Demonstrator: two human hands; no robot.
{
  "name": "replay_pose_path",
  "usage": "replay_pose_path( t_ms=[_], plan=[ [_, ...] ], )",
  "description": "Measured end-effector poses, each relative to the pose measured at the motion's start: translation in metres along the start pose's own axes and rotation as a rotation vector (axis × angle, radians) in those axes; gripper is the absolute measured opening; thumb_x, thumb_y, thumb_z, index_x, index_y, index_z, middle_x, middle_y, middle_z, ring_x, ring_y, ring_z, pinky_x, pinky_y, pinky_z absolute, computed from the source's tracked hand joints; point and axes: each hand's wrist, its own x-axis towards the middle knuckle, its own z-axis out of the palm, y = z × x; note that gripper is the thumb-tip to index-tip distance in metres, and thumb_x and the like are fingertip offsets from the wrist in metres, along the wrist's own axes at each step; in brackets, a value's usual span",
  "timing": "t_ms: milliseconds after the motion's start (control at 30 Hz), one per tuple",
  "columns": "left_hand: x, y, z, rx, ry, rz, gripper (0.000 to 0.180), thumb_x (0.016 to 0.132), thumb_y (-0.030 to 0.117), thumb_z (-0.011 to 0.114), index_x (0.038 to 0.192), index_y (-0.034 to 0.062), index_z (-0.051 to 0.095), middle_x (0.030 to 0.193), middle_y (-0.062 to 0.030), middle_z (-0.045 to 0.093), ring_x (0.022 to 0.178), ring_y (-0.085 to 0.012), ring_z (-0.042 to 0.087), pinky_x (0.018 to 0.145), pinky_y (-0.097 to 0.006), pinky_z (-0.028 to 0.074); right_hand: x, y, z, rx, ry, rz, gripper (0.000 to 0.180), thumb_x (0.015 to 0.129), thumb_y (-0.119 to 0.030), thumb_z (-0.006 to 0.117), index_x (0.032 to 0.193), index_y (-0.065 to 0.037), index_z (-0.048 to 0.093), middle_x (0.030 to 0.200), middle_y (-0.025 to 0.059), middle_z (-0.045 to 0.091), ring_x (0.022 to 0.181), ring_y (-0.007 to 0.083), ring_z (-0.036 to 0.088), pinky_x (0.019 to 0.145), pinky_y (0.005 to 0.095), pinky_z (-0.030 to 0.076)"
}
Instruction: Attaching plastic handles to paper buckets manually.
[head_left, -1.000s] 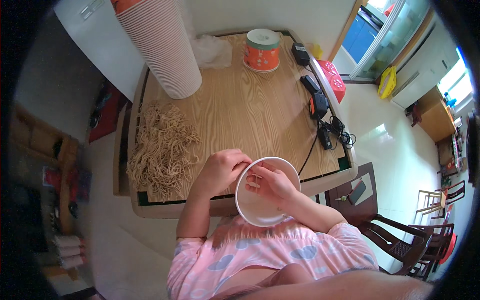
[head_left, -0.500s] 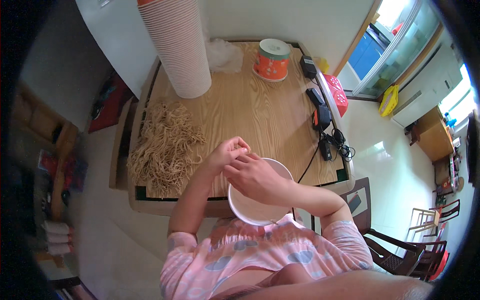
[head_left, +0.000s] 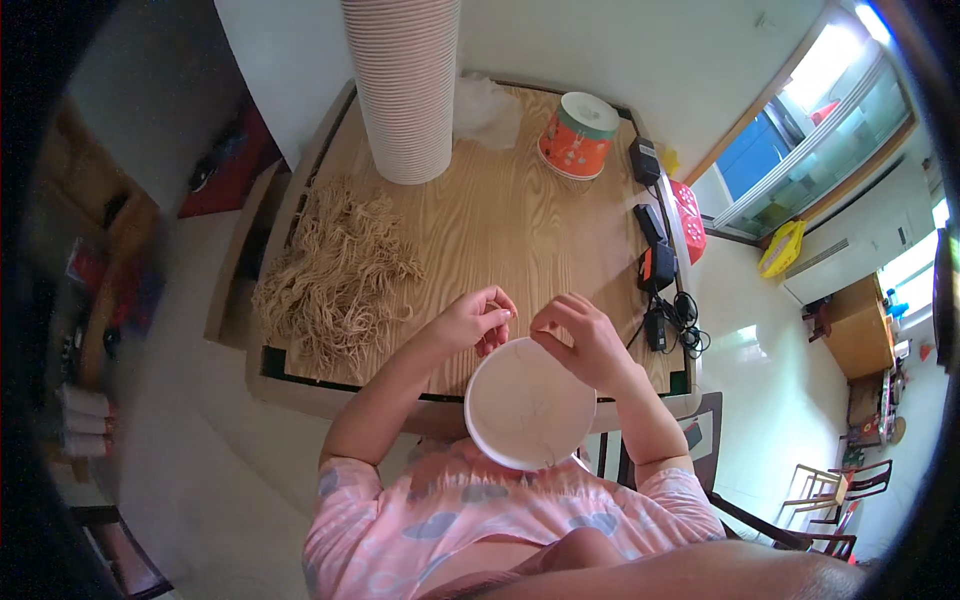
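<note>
A white paper bucket [head_left: 530, 405] is tilted at the table's near edge, its opening turned toward me. Fine, thread-like lines show inside it, and a tan bit of twine shows at its lower rim. My left hand [head_left: 480, 322] is just past the upper left of the bucket, thumb and forefinger pinched on what looks like a thin strand of twine. At the bucket's upper right rim, my right hand [head_left: 582, 340] has its fingers bent and pressed together; what they hold is too small to make out. A loose heap of tan twine pieces [head_left: 345, 280] lies to the left.
A tall stack of white paper buckets [head_left: 410, 100] stands at the back left, beside clear plastic wrap [head_left: 487, 112]. An orange printed bucket [head_left: 578, 140] rests upside down at the back right. Black adapters [head_left: 655, 265] and coiled cables [head_left: 685, 325] line the right edge of the wooden table [head_left: 480, 235].
My hands, earlier close together over the bucket's upper rim, have drawn apart, the right one moving rightward. More of the bucket's inside now shows. The whole view has shifted slightly.
</note>
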Motion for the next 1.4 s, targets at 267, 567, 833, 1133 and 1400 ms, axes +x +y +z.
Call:
replay_pose_path(
  t_ms=[267, 567, 833, 1133, 1400],
  plan=[
    [-0.006, -0.002, 0.008, 0.035, 0.066, 0.083, 0.009, 0.091, 0.010, 0.045, 0.095, 0.0022, 0.049, 0.065, -0.0047, 0.056, 0.046, -0.0093, 0.051, 0.040, -0.023, 0.042, -0.038, 0.000, 0.025, -0.178, -0.394, 0.009, 0.043, 0.085, -0.025, 0.056, 0.125, -0.012, 0.048, 0.118, 0.0156, 0.052, 0.108, 0.0317, 0.051, 0.091, 0.0414, 0.042],
    [-0.008, -0.010, 0.007, 0.202, 0.131, 0.230, 0.008, 0.091, 0.009, 0.046, 0.094, 0.0022, 0.050, 0.069, -0.0029, 0.056, 0.052, -0.0077, 0.052, 0.043, -0.023, 0.042, -0.029, 0.008, 0.029, 0.192, -0.397, 0.000, 0.030, 0.083, -0.016, 0.056, 0.109, -0.001, 0.056, 0.108, 0.0186, 0.056, 0.102, 0.0340, 0.055, 0.087, 0.0390, 0.045],
    [0.009, -0.010, -0.012, -0.021, -0.064, -0.068, 0.013, 0.086, 0.012, 0.057, 0.095, 0.0036, 0.054, 0.083, -0.0009, 0.056, 0.067, -0.0047, 0.050, 0.059, -0.018, 0.041, 0.017, -0.038, 0.028, -0.101, -0.301, -0.391, 0.017, 0.079, -0.014, 0.053, 0.090, -0.003, 0.060, 0.090, 0.0116, 0.060, 0.087, 0.0256, 0.060, 0.071, 0.0377, 0.049],
    [0.021, -0.004, -0.017, 0.139, -0.243, -0.176, 0.016, 0.085, 0.015, 0.058, 0.096, 0.0035, 0.057, 0.089, -0.0013, 0.058, 0.082, -0.0087, 0.053, 0.075, -0.023, 0.043, 0.034, -0.033, 0.076, -0.557, -0.589, -0.365, 0.007, 0.076, -0.010, 0.056, 0.080, -0.004, 0.055, 0.077, 0.0088, 0.058, 0.079, 0.0250, 0.060, 0.072, 0.0369, 0.047],
    [0.011, -0.006, -0.005, -0.002, -0.353, -0.088, 0.014, 0.086, 0.018, 0.053, 0.086, 0.0038, 0.052, 0.065, 0.0024, 0.045, 0.049, -0.0052, 0.040, 0.037, -0.022, 0.027, 0.042, -0.009, 0.008, 0.316, -0.337, 0.016, 0.013, 0.084, -0.006, 0.059, 0.096, -0.001, 0.061, 0.085, 0.0104, 0.064, 0.077, 0.0199, 0.064, 0.068, 0.0305, 0.050]
  ],
)
